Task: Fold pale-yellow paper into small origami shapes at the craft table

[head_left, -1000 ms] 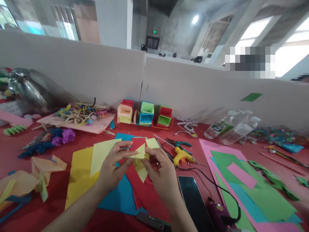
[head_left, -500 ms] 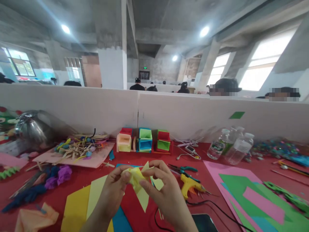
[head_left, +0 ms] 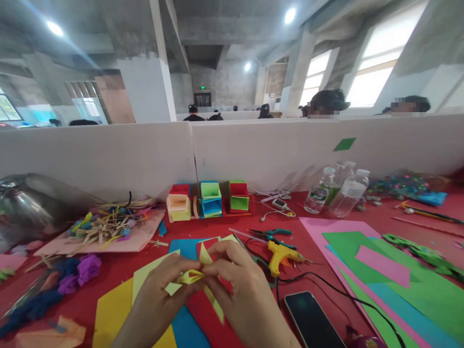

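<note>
My left hand (head_left: 167,286) and my right hand (head_left: 236,285) meet in front of me, both closed on one piece of folded yellow paper (head_left: 191,276). A rolled edge of it shows between the fingertips, and pointed ends stick out above and below my right fingers. Part of the paper is hidden by the fingers. Under the hands lie a red sheet (head_left: 203,314), a blue sheet (head_left: 183,324), and yellow sheets (head_left: 112,309). A yellow glue gun (head_left: 281,256) rests right of my right hand, with teal-handled pliers (head_left: 273,234) behind it.
Small coloured paper boxes (head_left: 210,199) stand against the white partition (head_left: 253,154). Plastic bottles (head_left: 319,193), a phone (head_left: 313,316) and green and pink sheets (head_left: 384,263) are at the right. Craft sticks (head_left: 112,224) and purple crepe paper (head_left: 89,269) lie left. A black cord (head_left: 326,274) crosses the table.
The view has tilted down and turned slightly right, showing more of the phone. My fingers have shifted on the yellow paper, which now looks more tightly folded or rolled between them.
</note>
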Available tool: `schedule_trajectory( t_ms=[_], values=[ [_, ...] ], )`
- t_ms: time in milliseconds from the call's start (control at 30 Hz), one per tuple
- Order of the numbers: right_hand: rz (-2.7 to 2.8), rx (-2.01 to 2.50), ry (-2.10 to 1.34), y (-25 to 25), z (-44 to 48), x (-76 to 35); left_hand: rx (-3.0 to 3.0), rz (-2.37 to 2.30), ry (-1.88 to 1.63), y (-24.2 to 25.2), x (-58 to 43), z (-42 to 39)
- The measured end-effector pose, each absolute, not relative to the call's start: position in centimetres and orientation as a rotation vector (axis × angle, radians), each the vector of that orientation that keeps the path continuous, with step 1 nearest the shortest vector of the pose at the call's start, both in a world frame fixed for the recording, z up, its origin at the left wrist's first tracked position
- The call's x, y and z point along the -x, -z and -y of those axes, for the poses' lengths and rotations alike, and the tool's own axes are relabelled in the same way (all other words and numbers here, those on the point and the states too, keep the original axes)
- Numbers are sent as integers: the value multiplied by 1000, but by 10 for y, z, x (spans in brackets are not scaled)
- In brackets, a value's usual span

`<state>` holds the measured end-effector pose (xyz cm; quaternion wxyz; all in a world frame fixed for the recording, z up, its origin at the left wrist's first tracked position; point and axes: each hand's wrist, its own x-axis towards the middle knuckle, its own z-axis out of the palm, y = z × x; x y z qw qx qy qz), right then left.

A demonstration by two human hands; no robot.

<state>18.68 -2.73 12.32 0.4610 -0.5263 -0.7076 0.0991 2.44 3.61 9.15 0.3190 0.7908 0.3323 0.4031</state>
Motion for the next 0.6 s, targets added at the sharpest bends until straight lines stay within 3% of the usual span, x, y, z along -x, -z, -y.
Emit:
schedule_trajectory(
  t_ms=[300,600],
  values=[
    [1638,1210,-332,-130,36,-186,-1814,-704,-1285,-86,-34,-24],
    [1659,1208,-306,-134,39,-189,-1790,-630,-1212,-87,-34,-21]
  ],
)
